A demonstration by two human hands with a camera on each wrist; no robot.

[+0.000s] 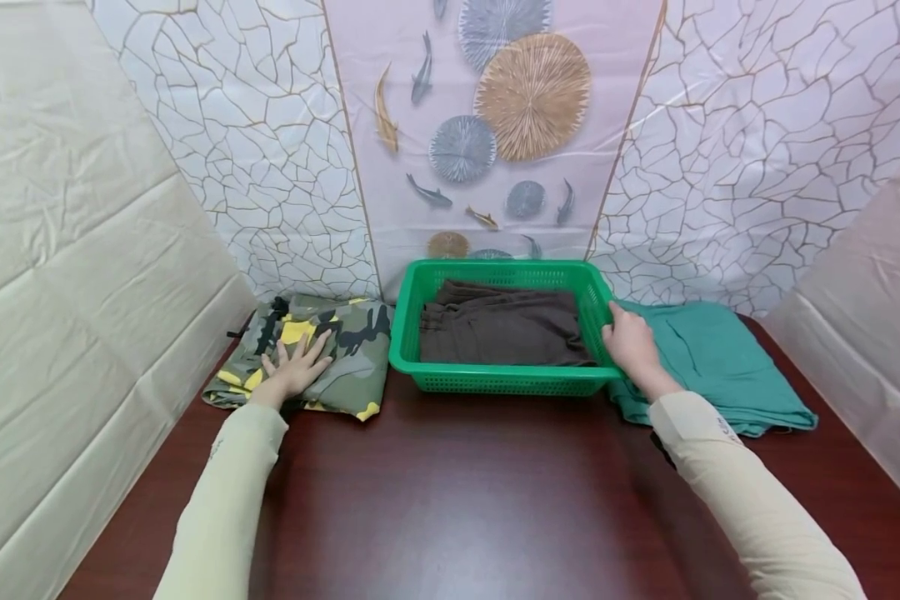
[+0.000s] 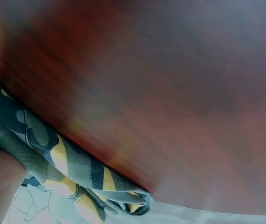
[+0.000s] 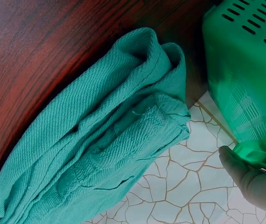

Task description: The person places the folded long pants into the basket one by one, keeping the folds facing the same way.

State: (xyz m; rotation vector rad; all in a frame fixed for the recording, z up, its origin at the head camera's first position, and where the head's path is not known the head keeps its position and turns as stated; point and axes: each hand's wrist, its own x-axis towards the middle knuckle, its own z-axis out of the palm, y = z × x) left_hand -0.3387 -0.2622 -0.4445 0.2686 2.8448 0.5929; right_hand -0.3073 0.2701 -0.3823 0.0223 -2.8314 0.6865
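Note:
My left hand [image 1: 292,372] rests with fingers spread on a folded camouflage garment [image 1: 363,358] in grey, black and yellow at the left of the table. In the left wrist view the folded edge of this garment [image 2: 79,161] shows beside part of the hand. My right hand [image 1: 633,346] grips the right rim of a green plastic basket [image 1: 506,371]. Inside it lies folded dark brown clothing [image 1: 506,329]. Right of the basket is a folded teal cloth [image 1: 708,358], under my right wrist in the head view; its layered folds [image 3: 100,126] fill much of the right wrist view.
The dark red-brown wooden table [image 1: 457,492] runs under everything, with its glossy surface in front of the basket. Behind stands a patterned backdrop [image 1: 285,167] with crack lines and fish. Pale cloth walls [image 1: 67,292] close off both sides.

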